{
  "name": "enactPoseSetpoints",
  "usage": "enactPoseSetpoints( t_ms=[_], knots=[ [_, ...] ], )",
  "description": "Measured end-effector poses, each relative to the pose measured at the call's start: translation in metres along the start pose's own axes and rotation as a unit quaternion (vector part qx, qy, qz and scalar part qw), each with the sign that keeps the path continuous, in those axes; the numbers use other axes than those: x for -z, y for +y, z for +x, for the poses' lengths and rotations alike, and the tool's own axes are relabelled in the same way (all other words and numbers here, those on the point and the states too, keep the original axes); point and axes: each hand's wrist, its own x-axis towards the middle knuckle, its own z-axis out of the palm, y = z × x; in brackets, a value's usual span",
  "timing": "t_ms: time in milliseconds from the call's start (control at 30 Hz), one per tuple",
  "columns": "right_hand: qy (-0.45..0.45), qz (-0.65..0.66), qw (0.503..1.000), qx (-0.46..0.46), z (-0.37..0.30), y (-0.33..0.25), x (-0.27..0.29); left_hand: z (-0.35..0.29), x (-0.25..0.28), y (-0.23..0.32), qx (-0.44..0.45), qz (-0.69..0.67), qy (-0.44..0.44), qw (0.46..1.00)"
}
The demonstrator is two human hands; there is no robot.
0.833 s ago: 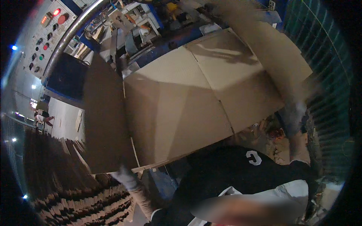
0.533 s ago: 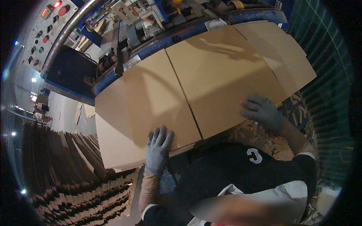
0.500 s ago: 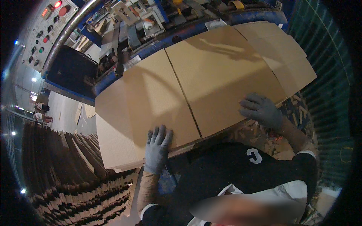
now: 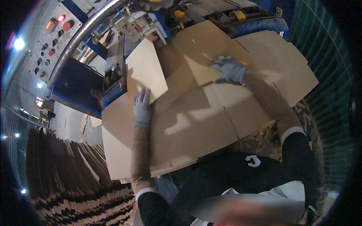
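A wide brown cardboard sheet (image 4: 188,132) lies across the work surface in front of me, with a dark slot toward its right. Beyond it, a pale cardboard panel (image 4: 147,67) tilts at the left and a browner panel (image 4: 200,45) reaches to the machine; whether they belong to one piece I cannot tell. My gloved left hand (image 4: 142,109) rests with straight fingers at the pale panel's near edge. My gloved right hand (image 4: 230,71) lies with fingers spread on the browner panel. Neither hand is closed round anything.
A blue-framed machine (image 4: 249,30) stands along the far side. At the upper left are a control panel (image 4: 52,45) with buttons and a curved metal pipe (image 4: 81,35). Stacked cardboard (image 4: 64,165) fills the lower left; scraps (image 4: 264,145) lie below right. A green corrugated wall (image 4: 332,94) bounds the right.
Both hands have moved forward, away from me, the right also leftward. The upper cardboard has shifted toward the machine, its panels now tilted apart, and another cardboard surface shows nearer me.
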Motion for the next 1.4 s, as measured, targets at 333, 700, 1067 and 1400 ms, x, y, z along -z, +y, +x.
enactPoseSetpoints(
  t_ms=[333, 700, 1067, 1400],
  knots=[
    [0.080, 0.072, 0.952, -0.286, -0.118, 0.039, 0.020, -0.088, 0.053, -0.010, 0.325, 0.141, 0.169, 0.920],
    [-0.072, -0.408, 0.844, -0.340, -0.336, 0.139, -0.032, -0.247, 0.113, -0.004, 0.729, 0.098, 0.167, 0.657],
    [0.542, 0.605, 0.366, -0.454, -0.316, 0.185, 0.041, -0.222, 0.191, 0.001, 0.391, -0.452, 0.564, 0.570],
    [0.373, 0.220, 0.757, -0.489, -0.253, -0.073, 0.137, -0.201, 0.161, 0.083, 0.402, -0.384, 0.301, 0.775]
  ],
)
